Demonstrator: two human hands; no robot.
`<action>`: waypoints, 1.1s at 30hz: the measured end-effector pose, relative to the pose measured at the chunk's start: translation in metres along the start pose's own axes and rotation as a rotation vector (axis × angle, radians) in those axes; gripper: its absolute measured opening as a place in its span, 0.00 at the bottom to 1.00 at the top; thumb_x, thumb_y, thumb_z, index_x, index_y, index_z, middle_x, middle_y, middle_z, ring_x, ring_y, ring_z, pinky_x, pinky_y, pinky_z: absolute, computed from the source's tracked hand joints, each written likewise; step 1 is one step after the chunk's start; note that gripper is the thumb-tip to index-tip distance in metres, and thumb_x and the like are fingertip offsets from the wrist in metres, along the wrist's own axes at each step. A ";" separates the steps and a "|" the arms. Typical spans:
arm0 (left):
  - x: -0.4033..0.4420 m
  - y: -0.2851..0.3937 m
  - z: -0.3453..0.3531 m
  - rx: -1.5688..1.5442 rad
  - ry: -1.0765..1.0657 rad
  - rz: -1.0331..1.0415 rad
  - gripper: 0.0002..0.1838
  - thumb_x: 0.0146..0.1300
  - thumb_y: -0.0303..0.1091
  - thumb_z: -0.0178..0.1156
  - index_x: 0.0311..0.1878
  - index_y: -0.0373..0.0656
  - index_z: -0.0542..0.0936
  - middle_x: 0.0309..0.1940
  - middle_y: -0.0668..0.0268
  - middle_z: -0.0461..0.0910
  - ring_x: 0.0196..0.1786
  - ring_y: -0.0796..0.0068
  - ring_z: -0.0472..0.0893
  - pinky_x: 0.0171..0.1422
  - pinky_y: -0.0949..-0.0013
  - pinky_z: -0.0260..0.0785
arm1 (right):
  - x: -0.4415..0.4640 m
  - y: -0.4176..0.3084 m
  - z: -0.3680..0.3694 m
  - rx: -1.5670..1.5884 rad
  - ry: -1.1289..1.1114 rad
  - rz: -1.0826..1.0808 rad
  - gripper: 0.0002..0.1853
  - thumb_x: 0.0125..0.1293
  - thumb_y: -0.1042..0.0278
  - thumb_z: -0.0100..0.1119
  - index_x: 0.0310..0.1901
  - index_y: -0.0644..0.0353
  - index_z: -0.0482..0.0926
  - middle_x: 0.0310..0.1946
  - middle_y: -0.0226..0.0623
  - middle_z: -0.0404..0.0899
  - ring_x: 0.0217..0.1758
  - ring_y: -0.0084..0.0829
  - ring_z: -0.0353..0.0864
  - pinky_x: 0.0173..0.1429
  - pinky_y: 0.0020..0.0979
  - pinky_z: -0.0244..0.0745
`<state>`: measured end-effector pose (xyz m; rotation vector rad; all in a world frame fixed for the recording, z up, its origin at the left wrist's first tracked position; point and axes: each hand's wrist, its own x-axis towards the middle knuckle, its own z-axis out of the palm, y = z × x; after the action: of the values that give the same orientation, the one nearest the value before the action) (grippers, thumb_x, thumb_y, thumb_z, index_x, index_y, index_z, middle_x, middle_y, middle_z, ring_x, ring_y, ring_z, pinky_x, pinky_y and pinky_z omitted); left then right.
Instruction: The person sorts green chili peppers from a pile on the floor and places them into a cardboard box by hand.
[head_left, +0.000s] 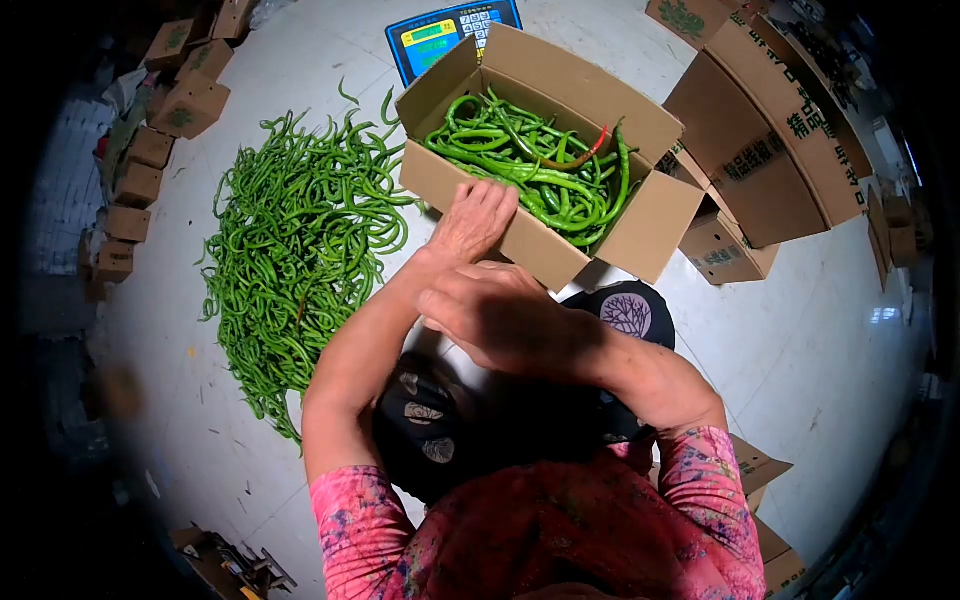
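A cardboard box (pixel 410 178) with raised flaps holds long green chili peppers (pixel 545 165), one of them partly red. My left hand (pixel 478 213) rests at the box's near wall, its fingers curled over the rim. Just below it, my right hand (pixel 480 308) crosses in front of my left wrist with its fingers bent and drawn together. Part of that hand is in shadow, and whatever it may hold is hidden. On the floor to the left lies a large heap of loose green chili peppers (pixel 300 250).
A blue digital scale (pixel 432 40) with a keypad stands behind the box. Large printed cartons (pixel 750 150) are at the right, and small cardboard boxes (pixel 190 105) line the left. My knees (pixel 630 312) are close below the box, over a pale tiled floor (pixel 790 340).
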<state>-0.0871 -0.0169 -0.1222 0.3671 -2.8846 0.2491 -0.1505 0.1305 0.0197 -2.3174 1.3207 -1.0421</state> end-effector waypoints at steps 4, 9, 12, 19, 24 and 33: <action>0.008 0.002 0.000 0.082 0.039 0.048 0.11 0.55 0.30 0.54 0.43 0.45 0.73 0.37 0.64 0.71 0.45 0.65 0.71 0.50 0.62 0.61 | -0.002 -0.001 -0.003 -0.010 0.046 -0.020 0.06 0.60 0.69 0.60 0.36 0.59 0.74 0.28 0.39 0.74 0.34 0.40 0.80 0.36 0.39 0.75; 0.018 0.003 -0.007 -0.100 0.019 0.094 0.03 0.57 0.30 0.53 0.34 0.46 0.75 0.34 0.64 0.72 0.44 0.65 0.72 0.49 0.59 0.62 | -0.003 0.000 -0.002 0.021 0.053 -0.068 0.06 0.56 0.74 0.60 0.35 0.61 0.74 0.27 0.39 0.73 0.33 0.40 0.79 0.35 0.37 0.74; 0.021 0.004 -0.010 -0.142 0.005 0.115 0.03 0.56 0.31 0.53 0.32 0.47 0.75 0.32 0.65 0.73 0.42 0.65 0.73 0.47 0.59 0.62 | -0.002 -0.001 -0.005 0.037 0.056 -0.091 0.08 0.52 0.74 0.59 0.35 0.61 0.74 0.27 0.39 0.73 0.32 0.39 0.79 0.36 0.38 0.74; 0.022 0.053 -0.010 -0.292 0.045 0.206 0.05 0.52 0.30 0.56 0.33 0.46 0.75 0.29 0.65 0.71 0.38 0.65 0.72 0.43 0.61 0.63 | -0.005 0.004 -0.005 0.063 0.013 -0.098 0.12 0.46 0.73 0.59 0.34 0.66 0.74 0.29 0.46 0.77 0.35 0.46 0.81 0.40 0.43 0.77; 0.021 0.060 -0.012 -0.297 0.049 0.183 0.05 0.52 0.31 0.55 0.33 0.46 0.75 0.31 0.65 0.71 0.39 0.64 0.71 0.43 0.61 0.63 | -0.005 0.005 -0.001 0.067 0.066 -0.114 0.06 0.51 0.73 0.57 0.30 0.65 0.74 0.27 0.44 0.74 0.34 0.44 0.79 0.36 0.38 0.75; 0.010 0.066 -0.025 -0.316 0.161 0.062 0.07 0.50 0.32 0.57 0.33 0.45 0.75 0.30 0.65 0.69 0.36 0.63 0.70 0.39 0.61 0.61 | -0.006 0.000 0.002 0.043 -0.013 -0.071 0.08 0.52 0.72 0.57 0.35 0.63 0.77 0.24 0.35 0.70 0.28 0.34 0.74 0.31 0.33 0.72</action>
<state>-0.1086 0.0487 -0.1049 0.1906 -2.7175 -0.1599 -0.1507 0.1354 0.0153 -2.3506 1.2074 -1.0648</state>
